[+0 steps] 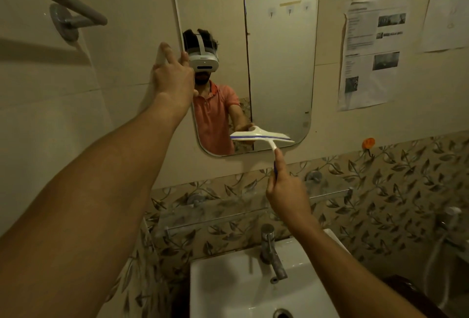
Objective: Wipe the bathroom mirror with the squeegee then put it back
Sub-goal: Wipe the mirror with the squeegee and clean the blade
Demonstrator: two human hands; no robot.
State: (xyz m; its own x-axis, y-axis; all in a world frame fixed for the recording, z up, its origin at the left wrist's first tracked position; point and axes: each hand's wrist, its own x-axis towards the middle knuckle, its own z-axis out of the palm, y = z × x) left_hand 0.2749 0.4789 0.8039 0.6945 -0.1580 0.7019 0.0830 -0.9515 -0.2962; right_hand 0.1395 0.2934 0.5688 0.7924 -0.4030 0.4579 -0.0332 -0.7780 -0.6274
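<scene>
Bathroom mirror [279, 64]: left hand [173, 74] flat against its edge; right hand [286, 190] grips squeegee [261, 136], handle mostly hidden.

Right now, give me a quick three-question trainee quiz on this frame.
1. Multiple choice: what does the right hand grip? A. sponge B. squeegee C. cloth
2. Fill in: the left hand rests on the mirror's ____ edge.
3. True or false: the squeegee's blade is at the top of the mirror.

Key: 1 B. 2 left. 3 false, the blade is near the bottom edge.
</scene>
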